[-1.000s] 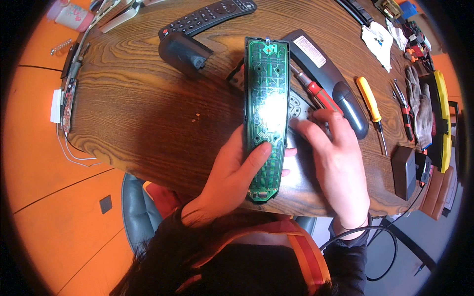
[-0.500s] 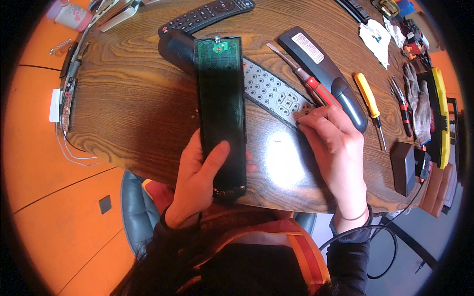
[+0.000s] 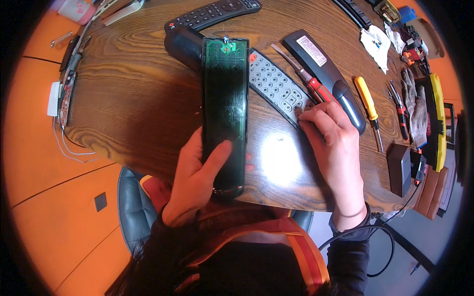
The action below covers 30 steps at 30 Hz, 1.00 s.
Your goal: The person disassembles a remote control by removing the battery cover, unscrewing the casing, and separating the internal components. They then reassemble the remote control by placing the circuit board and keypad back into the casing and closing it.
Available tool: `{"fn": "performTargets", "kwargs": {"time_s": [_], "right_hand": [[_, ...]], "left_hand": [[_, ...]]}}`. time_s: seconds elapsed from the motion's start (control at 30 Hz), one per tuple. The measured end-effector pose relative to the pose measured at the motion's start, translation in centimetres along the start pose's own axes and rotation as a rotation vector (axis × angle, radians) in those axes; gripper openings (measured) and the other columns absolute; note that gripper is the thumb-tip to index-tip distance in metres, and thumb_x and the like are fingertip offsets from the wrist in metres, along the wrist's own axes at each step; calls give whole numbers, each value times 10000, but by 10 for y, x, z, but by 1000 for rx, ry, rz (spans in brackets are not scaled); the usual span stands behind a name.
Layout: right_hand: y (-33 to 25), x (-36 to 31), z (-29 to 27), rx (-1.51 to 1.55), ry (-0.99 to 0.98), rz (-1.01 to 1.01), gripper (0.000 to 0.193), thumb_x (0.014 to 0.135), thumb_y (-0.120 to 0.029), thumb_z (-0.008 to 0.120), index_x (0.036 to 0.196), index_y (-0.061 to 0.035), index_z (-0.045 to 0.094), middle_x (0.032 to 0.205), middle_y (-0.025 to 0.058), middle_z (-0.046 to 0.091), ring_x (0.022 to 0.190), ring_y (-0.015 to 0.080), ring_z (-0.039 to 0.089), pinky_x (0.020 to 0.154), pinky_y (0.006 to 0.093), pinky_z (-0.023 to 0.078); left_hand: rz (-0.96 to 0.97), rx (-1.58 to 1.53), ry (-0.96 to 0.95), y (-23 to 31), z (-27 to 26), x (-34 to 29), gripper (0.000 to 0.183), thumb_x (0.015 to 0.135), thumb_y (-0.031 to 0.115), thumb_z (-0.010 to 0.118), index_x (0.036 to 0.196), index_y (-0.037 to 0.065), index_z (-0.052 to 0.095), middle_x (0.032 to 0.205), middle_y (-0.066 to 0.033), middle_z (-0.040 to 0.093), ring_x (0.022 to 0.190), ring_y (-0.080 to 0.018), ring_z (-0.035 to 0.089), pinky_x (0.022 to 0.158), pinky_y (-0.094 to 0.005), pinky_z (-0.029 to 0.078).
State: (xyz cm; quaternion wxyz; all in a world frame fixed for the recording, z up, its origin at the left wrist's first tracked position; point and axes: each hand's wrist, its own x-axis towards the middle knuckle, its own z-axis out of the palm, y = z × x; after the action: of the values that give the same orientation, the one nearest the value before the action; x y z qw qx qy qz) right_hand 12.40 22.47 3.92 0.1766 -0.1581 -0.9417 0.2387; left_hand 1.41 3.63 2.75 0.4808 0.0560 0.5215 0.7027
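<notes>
Upright in my left hand (image 3: pixel 191 175) is a remote control half (image 3: pixel 225 108), its green circuit board facing up, thumb across the lower part. A small component sticks out at the board's top end. My right hand (image 3: pixel 338 140) has its fingertips pinched at the near end of a grey rubber keypad (image 3: pixel 277 83), which lies slanted on the table. Its far end goes behind the circuit board. Beside the right fingers lies a red-handled screwdriver (image 3: pixel 320 89). A dark remote cover (image 3: pixel 328 66) with a white label lies just past it.
A whole black remote (image 3: pixel 212 15) lies at the far side, near a dark rounded piece (image 3: pixel 181 45). To the right are a yellow screwdriver (image 3: pixel 366 98), pliers (image 3: pixel 401 116), grey gloves (image 3: pixel 418 106) and a dark box (image 3: pixel 399 168). A black cable (image 3: pixel 390 241) loops by my right forearm.
The circuit board sits slightly further right in view, and more of its green traces catch the light. The whole scene has shifted a little. Both hands keep their grips.
</notes>
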Motion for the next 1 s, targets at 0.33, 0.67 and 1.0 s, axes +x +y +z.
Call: {"fn": "performTargets", "kwargs": {"time_s": [0.33, 0.67, 1.0], "right_hand": [[-5, -6, -12, 82, 75, 121, 118, 766, -3, 601, 882, -24, 590, 767, 126, 578, 690, 281, 590, 615, 316, 469], [-22, -15, -17, -269, -119, 77, 338, 673, -81, 684, 988, -23, 574, 1050, 157, 543, 905, 301, 558, 726, 359, 482], [-25, -17, -14, -142, -105, 133, 368, 660, -41, 651, 976, -12, 465, 880, 164, 520, 805, 320, 532, 664, 394, 456]], "left_hand": [[319, 677, 296, 17, -25, -26, 424, 789, -26, 596, 1175, -66, 425, 1038, -130, 569, 957, -144, 547, 816, -243, 423], [390, 1078, 307, 22, -37, -16, 405, 747, 54, 637, 1129, -19, 522, 843, -104, 494, 813, -224, 507, 733, -277, 416], [543, 1314, 391, 32, -38, -12, 424, 743, 89, 637, 1143, -4, 526, 991, -126, 523, 923, -270, 482, 822, -316, 384]]}}
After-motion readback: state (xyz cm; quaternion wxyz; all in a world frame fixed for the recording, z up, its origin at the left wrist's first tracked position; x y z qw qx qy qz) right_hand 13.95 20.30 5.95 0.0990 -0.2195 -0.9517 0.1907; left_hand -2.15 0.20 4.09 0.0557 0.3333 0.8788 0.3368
